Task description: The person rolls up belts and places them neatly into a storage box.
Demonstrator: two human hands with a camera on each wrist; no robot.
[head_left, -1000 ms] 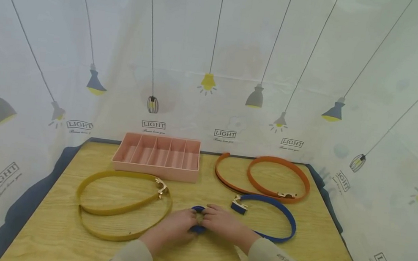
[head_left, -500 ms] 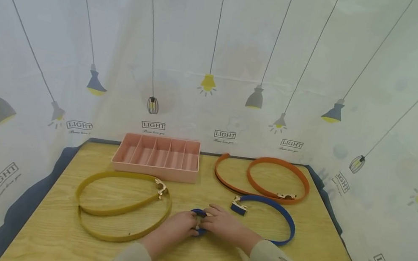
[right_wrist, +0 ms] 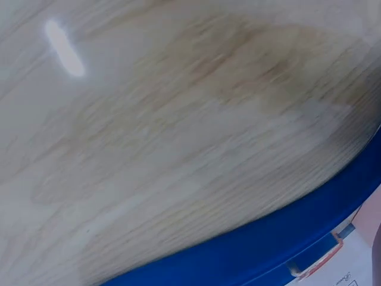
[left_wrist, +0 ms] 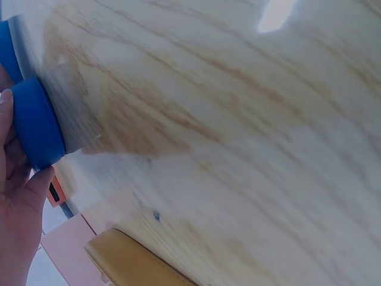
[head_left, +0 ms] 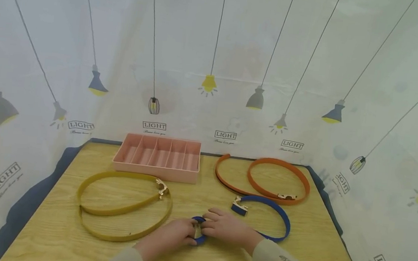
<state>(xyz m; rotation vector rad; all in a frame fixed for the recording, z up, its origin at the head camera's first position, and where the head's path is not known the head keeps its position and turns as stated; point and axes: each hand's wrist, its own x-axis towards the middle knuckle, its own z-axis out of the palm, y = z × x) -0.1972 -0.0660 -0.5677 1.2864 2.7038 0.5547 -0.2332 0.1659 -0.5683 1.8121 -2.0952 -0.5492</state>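
Relative to the preceding frames, both hands and the coil (head_left: 201, 239) lie slightly nearer the person, and the free loop of the blue belt (head_left: 287, 224) on the right is smaller, suggesting that more strap is being taken into the coil. The coil sits between the hands on the table (head_left: 50, 224), left of the loop. The left hand (head_left: 177, 231) pinches it, fingers closed to its width; the right hand (head_left: 227, 227) touches its right side, though whether it grips cannot be told. The left wrist view shows the coil's broad outer face, largely hidden in the head view; the right wrist view shows the strap close up.
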